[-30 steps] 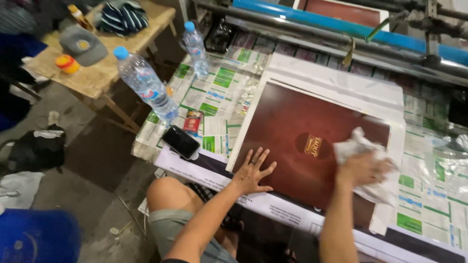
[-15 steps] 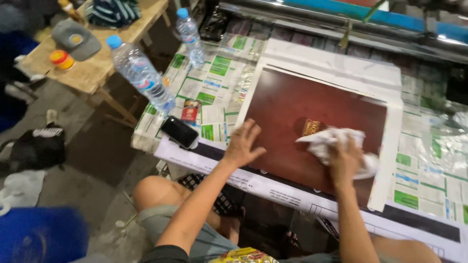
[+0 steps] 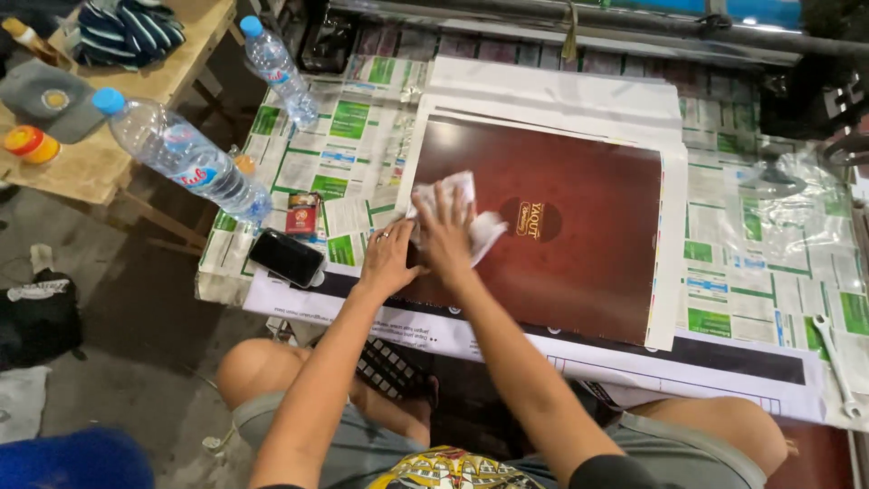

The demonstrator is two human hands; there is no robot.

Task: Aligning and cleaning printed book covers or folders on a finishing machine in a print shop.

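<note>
A large dark reddish-brown glossy sheet [image 3: 579,235] with a small gold emblem lies on white paper sheets [image 3: 552,91] on a table covered in newspaper [image 3: 335,136]. My right hand [image 3: 444,231] presses a crumpled white cloth [image 3: 480,226] on the sheet's left part. Flat at the sheet's left edge, fingers spread, lies my left hand [image 3: 389,258], touching my right hand. A ring shows on one finger.
A black phone [image 3: 286,258] and a small red packet [image 3: 301,213] lie left of my hands. Two plastic water bottles [image 3: 181,158] [image 3: 276,68] stand on the left. A wooden bench [image 3: 109,100] holds a cap and clothes. A wrench [image 3: 837,362] lies at right.
My right hand has swept the cloth leftward across the sheet, from its right part to its left edge next to my left hand. The view shifted closer.
</note>
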